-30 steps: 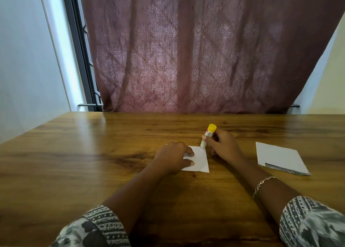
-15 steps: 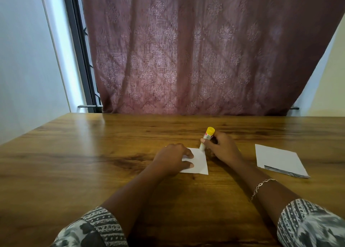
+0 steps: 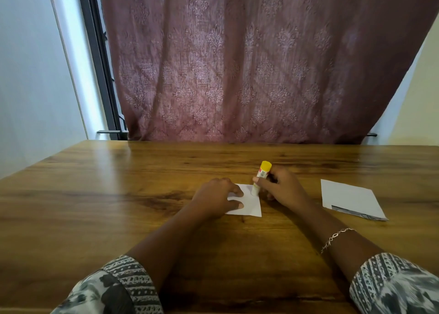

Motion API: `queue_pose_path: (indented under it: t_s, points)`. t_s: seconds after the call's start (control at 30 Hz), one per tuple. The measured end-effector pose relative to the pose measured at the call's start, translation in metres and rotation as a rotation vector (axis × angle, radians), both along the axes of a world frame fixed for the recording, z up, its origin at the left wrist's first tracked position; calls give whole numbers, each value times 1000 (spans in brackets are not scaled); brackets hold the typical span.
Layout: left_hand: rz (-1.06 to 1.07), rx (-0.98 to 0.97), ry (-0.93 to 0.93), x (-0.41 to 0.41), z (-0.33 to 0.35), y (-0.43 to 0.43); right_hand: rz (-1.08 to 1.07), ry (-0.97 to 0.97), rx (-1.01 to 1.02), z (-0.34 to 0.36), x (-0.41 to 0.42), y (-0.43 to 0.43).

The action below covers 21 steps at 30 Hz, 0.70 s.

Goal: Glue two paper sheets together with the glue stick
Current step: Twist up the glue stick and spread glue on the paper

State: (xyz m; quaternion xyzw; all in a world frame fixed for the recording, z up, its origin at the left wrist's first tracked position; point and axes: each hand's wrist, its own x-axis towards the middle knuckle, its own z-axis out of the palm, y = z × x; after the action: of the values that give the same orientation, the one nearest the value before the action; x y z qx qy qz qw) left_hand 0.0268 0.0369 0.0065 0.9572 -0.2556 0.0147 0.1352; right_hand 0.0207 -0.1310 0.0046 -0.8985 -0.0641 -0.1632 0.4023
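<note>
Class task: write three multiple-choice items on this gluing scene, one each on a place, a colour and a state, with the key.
1. Where does the spare sheet lie?
A. on the floor
B. on the table, right of the right hand
C. on a chair

2. What colour is the upper end of the glue stick?
A. red
B. yellow
C. green

3. What does the left hand do?
A. presses the small sheet down
B. lifts a cup
C. hangs idle

Key: 1 B, it lies flat on the wood; 2 B, the end shows yellow; 3 A, its fingers rest on the paper.
</note>
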Motion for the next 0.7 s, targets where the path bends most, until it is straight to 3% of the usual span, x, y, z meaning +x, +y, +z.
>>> queue_pose_path:
  t_s: [0.7]
  points:
    - [-3, -34, -8, 2, -5, 4, 260, 86, 56, 5, -19, -2]
